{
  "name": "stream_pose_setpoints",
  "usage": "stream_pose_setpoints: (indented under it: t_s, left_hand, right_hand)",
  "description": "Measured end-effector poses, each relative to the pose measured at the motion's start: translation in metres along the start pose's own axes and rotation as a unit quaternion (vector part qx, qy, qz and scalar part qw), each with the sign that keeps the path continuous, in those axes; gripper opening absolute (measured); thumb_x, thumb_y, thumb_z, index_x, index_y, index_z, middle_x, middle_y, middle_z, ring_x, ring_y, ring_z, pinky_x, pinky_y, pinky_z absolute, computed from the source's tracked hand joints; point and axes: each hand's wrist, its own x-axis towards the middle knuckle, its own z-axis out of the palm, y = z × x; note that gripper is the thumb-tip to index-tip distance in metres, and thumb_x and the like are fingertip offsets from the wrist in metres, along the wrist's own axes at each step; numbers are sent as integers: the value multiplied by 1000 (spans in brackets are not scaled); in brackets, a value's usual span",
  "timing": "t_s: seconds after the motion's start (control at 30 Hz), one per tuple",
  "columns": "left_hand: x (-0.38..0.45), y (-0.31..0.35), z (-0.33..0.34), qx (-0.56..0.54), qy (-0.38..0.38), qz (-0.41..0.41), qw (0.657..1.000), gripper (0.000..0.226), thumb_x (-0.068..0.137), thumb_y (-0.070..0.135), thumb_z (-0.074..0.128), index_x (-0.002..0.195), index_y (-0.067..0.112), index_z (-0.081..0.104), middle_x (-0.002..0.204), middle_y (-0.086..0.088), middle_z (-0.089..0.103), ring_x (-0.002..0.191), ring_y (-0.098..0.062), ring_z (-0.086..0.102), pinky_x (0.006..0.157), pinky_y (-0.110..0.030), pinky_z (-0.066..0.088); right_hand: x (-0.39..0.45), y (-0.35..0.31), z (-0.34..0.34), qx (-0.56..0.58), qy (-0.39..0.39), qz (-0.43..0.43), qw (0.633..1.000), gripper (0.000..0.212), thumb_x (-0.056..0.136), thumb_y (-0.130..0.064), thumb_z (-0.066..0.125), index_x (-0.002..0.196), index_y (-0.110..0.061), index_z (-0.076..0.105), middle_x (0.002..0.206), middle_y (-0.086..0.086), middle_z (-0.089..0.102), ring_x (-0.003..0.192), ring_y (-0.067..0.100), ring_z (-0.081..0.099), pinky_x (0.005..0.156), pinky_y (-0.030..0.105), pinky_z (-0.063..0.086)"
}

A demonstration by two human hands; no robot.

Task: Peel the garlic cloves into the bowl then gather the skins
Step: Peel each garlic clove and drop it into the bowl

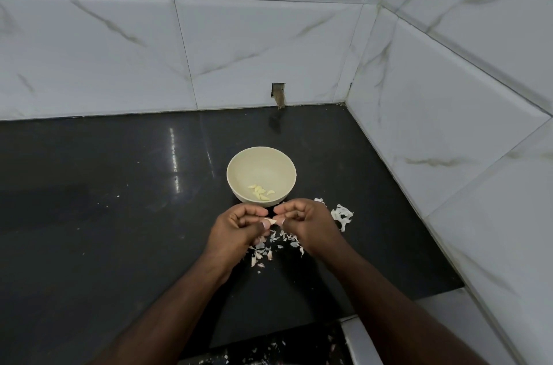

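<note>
Both hands are pinching one garlic clove [270, 221] between them: the left hand [236, 227] is curling its fingers round it, the right hand [305, 222] is nipping its other end. They are hovering just this side of the cream bowl [239, 164], where peeled cloves [261, 192] are lying. Skins [273, 245] are scattering beneath the hands and beside the right hand. The black counter [104, 200] is stretching open leftward; tiled walls [449, 125] are closing the back and right edges.

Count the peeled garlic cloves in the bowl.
About 5, though overlap makes the count uncertain. The peeled cloves lie clustered on the near side of the bowl floor, touching one another. One more clove, still being peeled, is pinched between both hands.
</note>
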Motion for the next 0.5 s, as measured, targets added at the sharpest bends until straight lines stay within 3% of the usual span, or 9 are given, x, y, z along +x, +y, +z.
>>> stream_pose_setpoints:
  t_s: [0.1, 0.23, 0.37, 0.5]
  left_hand:
    - [0, 1, -2, -5, -1, 0, 1000, 18, 84, -9, 70, 97, 3, 68, 73, -10, 72, 67, -18, 69, 56, -21, 51]
    - [-1, 2, -3, -4, -4, 2, 1000, 18, 84, -9, 70, 96, 3, 67, 75, -13, 73, 68, -20, 68, 54, -21, 51]
    - [2, 3, -9, 60, 33, 33, 997, 5, 91, 4, 68, 89, 8, 70, 80, -12, 75, 68, -17, 66, 55, -20, 49]
    - [6, -4, -23, 157, 52, 48, 985, 24, 95, 0, 60, 90, 20, 73, 84, -3, 76, 73, -13, 67, 64, -26, 52]
  right_hand:
    - [1, 1, -2, -6, 4, -5, 1000, 21, 85, -4, 74, 91, -24, 73, 81, 7, 75, 77, 15, 71, 82, 37, 58]
    - [1, -2, -2, -15, -12, -24, 1000, 19, 81, -4, 79, 92, -19, 74, 78, 4, 75, 73, 12, 71, 76, 30, 59]
    - [12, -14, -9, -3, 51, -37, 998, 17, 78, -3, 80, 92, -13, 75, 77, 5, 74, 69, 9, 68, 72, 27, 58]
    - [30, -24, -10, -97, 108, -74, 987, 15, 80, -13, 77, 89, -25, 74, 80, -4, 73, 77, 10, 69, 79, 33, 60]
